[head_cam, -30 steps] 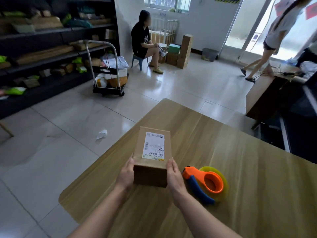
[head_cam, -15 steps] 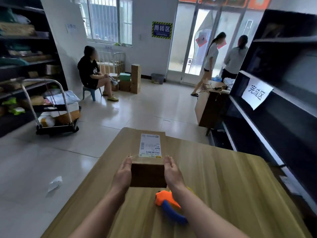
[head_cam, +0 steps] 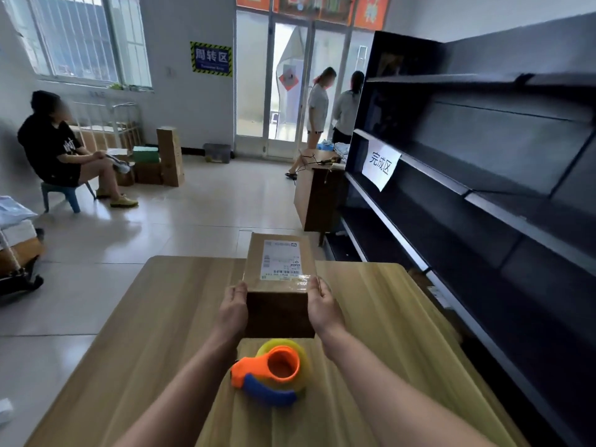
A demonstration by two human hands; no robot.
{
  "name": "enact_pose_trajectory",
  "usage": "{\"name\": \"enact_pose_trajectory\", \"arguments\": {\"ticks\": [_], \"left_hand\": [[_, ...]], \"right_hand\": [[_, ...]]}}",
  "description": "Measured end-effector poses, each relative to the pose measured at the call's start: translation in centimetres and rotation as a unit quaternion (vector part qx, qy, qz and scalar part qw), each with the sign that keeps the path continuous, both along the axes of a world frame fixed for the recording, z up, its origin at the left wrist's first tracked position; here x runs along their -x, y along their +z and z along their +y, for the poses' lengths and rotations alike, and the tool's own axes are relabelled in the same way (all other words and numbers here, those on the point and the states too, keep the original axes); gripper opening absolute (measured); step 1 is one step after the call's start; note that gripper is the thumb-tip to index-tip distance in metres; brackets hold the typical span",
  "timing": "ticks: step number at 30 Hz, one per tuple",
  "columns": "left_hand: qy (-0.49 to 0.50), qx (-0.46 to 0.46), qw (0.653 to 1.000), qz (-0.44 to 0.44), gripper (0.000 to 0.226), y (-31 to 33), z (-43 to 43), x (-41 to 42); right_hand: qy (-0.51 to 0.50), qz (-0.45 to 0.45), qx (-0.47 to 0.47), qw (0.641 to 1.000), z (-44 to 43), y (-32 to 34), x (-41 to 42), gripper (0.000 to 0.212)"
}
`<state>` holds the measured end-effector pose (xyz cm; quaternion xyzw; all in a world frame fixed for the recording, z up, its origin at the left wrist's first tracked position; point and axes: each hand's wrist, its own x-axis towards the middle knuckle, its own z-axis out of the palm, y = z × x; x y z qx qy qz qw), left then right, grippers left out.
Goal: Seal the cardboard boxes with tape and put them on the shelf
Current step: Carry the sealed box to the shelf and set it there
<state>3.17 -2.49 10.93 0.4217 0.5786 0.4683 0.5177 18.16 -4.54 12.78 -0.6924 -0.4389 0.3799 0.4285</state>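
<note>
A small brown cardboard box (head_cam: 280, 301) with a white shipping label on top and clear tape over its seam is held above the wooden table (head_cam: 154, 333). My left hand (head_cam: 233, 309) grips its left side and my right hand (head_cam: 323, 306) grips its right side, thumbs on the top edge. An orange and blue tape dispenser (head_cam: 274, 372) with a yellowish roll lies on the table below the box, between my forearms. A dark metal shelf unit (head_cam: 483, 195) with a white paper sign (head_cam: 380, 167) stands to the right.
A brown desk (head_cam: 317, 201) stands beyond the table beside the shelf. A person sits on a blue stool (head_cam: 64, 193) at the left near stacked boxes (head_cam: 169, 156). Two people stand by the glass door. A trolley (head_cam: 19, 259) stands at the far left.
The box has risen off the table in both hands and my view has swung right toward the dark shelf. The tape dispenser stays on the table.
</note>
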Motion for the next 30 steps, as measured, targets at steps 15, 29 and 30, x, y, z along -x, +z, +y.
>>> {"name": "enact_pose_trajectory", "arguments": {"ticks": [15, 29, 30], "left_hand": [[-0.139, -0.013, 0.989, -0.043, 0.032, 3.9, -7.5, -14.6], [-0.214, -0.076, 0.967, -0.114, 0.047, 8.5, -15.9, -26.6], [-0.221, -0.079, 0.965, -0.119, 0.046, 9.0, -16.3, -27.3]], "right_hand": [[-0.125, -0.012, -0.010, 0.992, -10.5, 4.0, -13.4, 0.057], [-0.223, -0.058, -0.091, 0.969, -20.8, 9.2, -24.1, 0.049], [-0.228, -0.048, -0.099, 0.967, -21.4, 9.7, -24.7, 0.048]]}}
